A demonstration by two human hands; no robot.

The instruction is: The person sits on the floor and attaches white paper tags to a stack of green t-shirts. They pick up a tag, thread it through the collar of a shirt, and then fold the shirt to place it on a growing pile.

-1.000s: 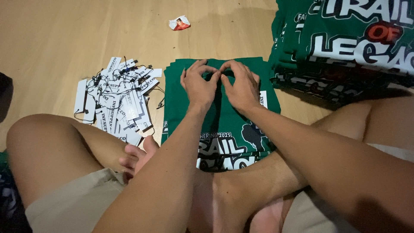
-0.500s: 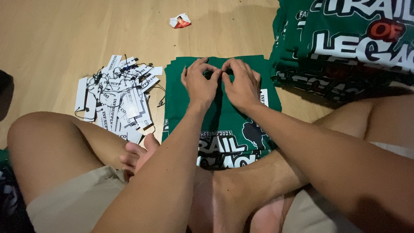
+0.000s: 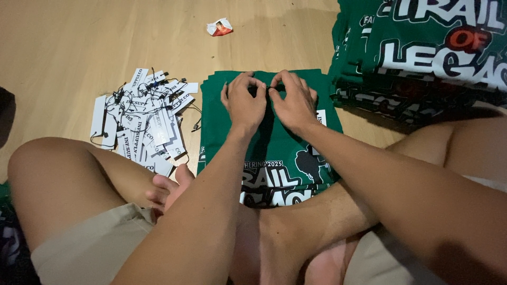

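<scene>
Currently the left hand [image 3: 244, 105] and right hand [image 3: 293, 105] pinch together at the top edge of a folded green shirt [image 3: 269, 153] lying on the floor; what they pinch is hidden. Loose tags [image 3: 142, 124] lie piled beside it, within reach.

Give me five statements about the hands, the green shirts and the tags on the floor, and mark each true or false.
1. Both the left hand and the right hand rest on the folded green shirt. True.
2. The pile of white tags lies right of the shirt. False: it lies to its left.
3. A stack of green shirts sits at the upper right. True.
4. The floor is grey carpet. False: it is light wood.
5. The small red and white wrapper lies on the shirt stack. False: it lies on the bare floor.
</scene>
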